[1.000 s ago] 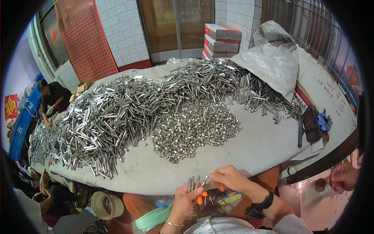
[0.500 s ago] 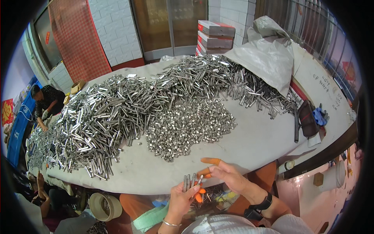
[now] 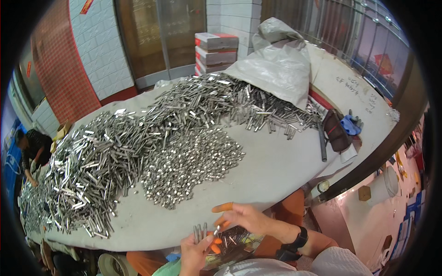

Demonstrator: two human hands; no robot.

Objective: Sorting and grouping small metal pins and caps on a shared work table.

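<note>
My left hand (image 3: 193, 254) is closed around several slim metal pins (image 3: 200, 232) that stand up side by side from its grip. One more pin (image 3: 217, 231), shiny at its tip, leans at the thumb. Orange finger covers show on the left fingertips. Just to the right, my right hand (image 3: 251, 218) has its fingers apart, one stretched leftward over the pins. Its fingertips wear orange covers too, and a lower one comes close to the leaning pin; whether they touch is unclear. Beyond the hands lies a heap of short metal pieces (image 3: 189, 165) on the covered table (image 3: 258, 170).
A long heap of metal rods (image 3: 110, 152) spreads along the table, partly under a pale sheet (image 3: 276, 69). A dark pouch (image 3: 337, 131) and blue cloth (image 3: 351, 125) lie right. Boxes (image 3: 216, 56) are stacked behind. A bucket (image 3: 113, 264) stands lower left; another person (image 3: 34, 147) works far left.
The whole view has swung, so the table and heaps sit further left and lower. My hands keep nearly the same pose around the pins.
</note>
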